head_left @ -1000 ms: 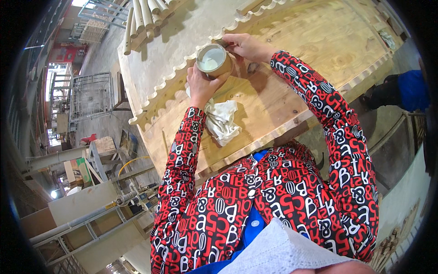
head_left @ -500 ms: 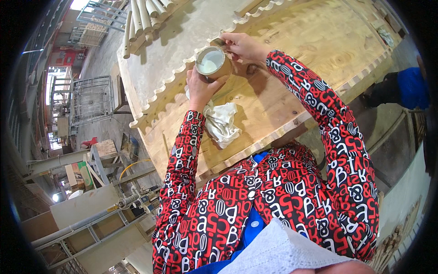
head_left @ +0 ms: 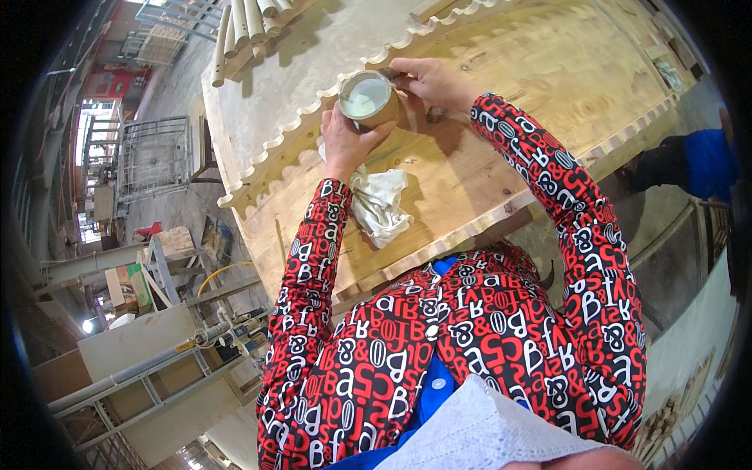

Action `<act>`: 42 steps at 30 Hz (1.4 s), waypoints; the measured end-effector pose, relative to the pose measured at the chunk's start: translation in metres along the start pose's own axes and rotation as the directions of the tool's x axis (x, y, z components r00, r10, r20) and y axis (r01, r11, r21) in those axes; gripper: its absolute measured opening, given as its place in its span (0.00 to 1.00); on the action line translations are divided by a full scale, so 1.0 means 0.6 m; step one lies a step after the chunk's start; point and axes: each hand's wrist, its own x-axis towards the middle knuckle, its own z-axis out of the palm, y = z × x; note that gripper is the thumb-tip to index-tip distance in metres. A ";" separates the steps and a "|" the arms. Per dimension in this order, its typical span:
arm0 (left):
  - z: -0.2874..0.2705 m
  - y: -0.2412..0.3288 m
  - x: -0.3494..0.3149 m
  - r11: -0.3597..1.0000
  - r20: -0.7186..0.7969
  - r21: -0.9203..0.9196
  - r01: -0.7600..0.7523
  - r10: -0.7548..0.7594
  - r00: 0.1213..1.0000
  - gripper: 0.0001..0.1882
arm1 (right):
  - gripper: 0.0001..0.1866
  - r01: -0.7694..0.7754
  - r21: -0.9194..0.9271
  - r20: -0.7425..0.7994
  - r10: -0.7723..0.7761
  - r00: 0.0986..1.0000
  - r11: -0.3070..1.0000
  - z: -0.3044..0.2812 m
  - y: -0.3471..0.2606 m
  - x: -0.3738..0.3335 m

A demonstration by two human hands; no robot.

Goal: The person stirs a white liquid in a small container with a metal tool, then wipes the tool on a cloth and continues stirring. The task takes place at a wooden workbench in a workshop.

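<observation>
My left hand (head_left: 345, 145) is wrapped round a tan cup (head_left: 381, 112) with a pale, whitish liquid inside. The cup is held over a plywood panel, close to a wavy-edged wooden strip (head_left: 283, 139). Just right of the cup, my right hand (head_left: 440, 83) is closed, its fingertips pinching a small dark thing (head_left: 388, 73) by the strip. What that thing is, I cannot make out; the cup partly covers it. A crumpled white cloth (head_left: 382, 210) lies on the plywood (head_left: 462, 188) below my left wrist.
Pale wooden rods (head_left: 239, 27) lie at the far left of the table. A toothed wooden strip (head_left: 439, 252) runs along the near edge. Someone in blue (head_left: 709, 157) is at the right. A metal frame with pipes (head_left: 157, 376) stands at lower left.
The cup and both hands have shifted slightly to the right along the wavy strip. The cloth stays on the plywood.
</observation>
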 end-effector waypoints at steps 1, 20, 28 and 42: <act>0.001 -0.003 -0.002 1.000 -0.007 -0.006 0.020 -0.020 1.000 0.39 | 0.06 -0.023 -0.018 0.010 0.023 1.000 1.000 0.001 -0.005 -0.007; 0.006 -0.008 -0.003 0.997 -0.002 0.052 0.050 -0.050 0.999 0.44 | 0.10 0.171 -0.349 -0.102 -0.218 0.970 0.921 0.016 -0.007 -0.037; 0.005 -0.014 -0.004 0.990 -0.022 0.071 0.124 -0.123 0.992 0.43 | 0.07 0.321 -0.459 -0.034 -0.377 0.926 0.829 0.032 -0.005 -0.030; 0.003 0.002 -0.002 0.994 -0.040 0.039 0.098 -0.097 0.995 0.43 | 0.10 0.170 -0.320 -0.139 -0.224 0.965 0.932 0.009 0.001 0.013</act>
